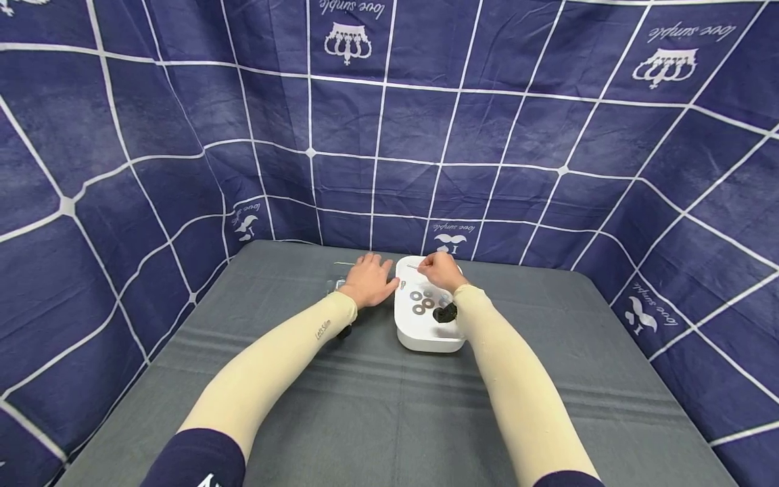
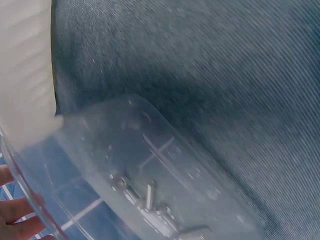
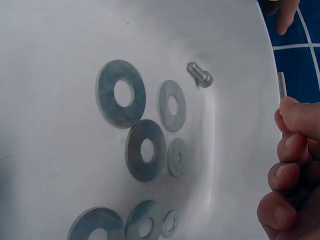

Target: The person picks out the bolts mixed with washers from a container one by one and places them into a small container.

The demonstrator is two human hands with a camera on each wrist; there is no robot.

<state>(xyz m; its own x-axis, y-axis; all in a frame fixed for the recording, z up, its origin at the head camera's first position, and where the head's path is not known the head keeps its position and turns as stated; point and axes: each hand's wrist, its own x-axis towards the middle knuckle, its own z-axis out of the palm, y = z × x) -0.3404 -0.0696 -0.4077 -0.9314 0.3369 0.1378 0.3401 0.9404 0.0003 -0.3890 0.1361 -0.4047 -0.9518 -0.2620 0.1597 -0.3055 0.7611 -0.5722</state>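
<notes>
My right hand (image 1: 443,270) is above the far end of a white tray (image 1: 426,336), pinching a thin metal rod (image 3: 281,85) between thumb and forefinger. Inside the tray lie several flat metal washers (image 3: 106,95) of different sizes and one short socket-head screw (image 3: 198,75). To the left of the tray, my left hand (image 1: 369,279) has its fingers extended, thumb near the tray's wall. A clear plastic container (image 2: 115,130) sits by the left wrist, with small metal pieces (image 2: 150,197) in it, blurred. The left fingers (image 2: 20,210) appear beyond its rim.
A thin yellowish stick (image 1: 345,263) lies on the grey cloth-covered table (image 1: 365,406) behind the container. Blue curtains (image 1: 408,122) with white lines rise at the back and both sides. Something dark and round (image 1: 445,313) is by the right wrist, above the tray.
</notes>
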